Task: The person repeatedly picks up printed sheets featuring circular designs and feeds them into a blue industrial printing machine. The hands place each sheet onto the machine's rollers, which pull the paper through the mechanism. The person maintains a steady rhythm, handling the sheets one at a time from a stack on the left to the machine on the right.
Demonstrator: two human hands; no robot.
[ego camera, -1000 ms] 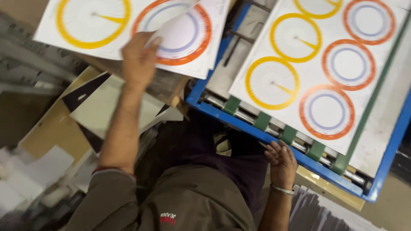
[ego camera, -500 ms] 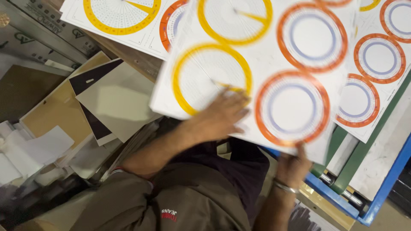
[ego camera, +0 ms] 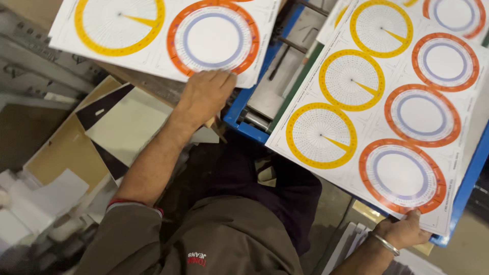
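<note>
While the big sheet [ego camera: 377, 117] lies across the blue frame [ego camera: 466, 198], its near corner sticks out past the frame's edge, and the right hand [ego camera: 405, 231] has that corner pinched. The fingers are closed on the paper, with the thumb on top. The sheet is white, with yellow rings down one side and orange rings down the other (they look like paper dials). More of the same sheets show under it and beyond it on the frame.

To the left of the blue frame sits a pile of sheets [ego camera: 153, 30] with the same rings. The left hand [ego camera: 206, 97] rests on the near edge of that pile, palm down and fingers spread. It seems to press or square the pile, not grab it, though I cannot see if the fingertips curl under the edge.

I think the step in hand is moving sheets one at a time between the frame and the pile. One hand tends the pile and the other has a sheet by its corner. A next move would need the sheet kept flat, since one corner is a weak hold on such a wide, floppy paper. The left hand would have to help carry it.

Grey rollers [ego camera: 257, 119] show in the gap at the frame's left end. Further left of the frame, lower down, lie cardboard pieces [ego camera: 66, 153]. A thin bangle [ego camera: 384, 243] sits on the right wrist.
</note>
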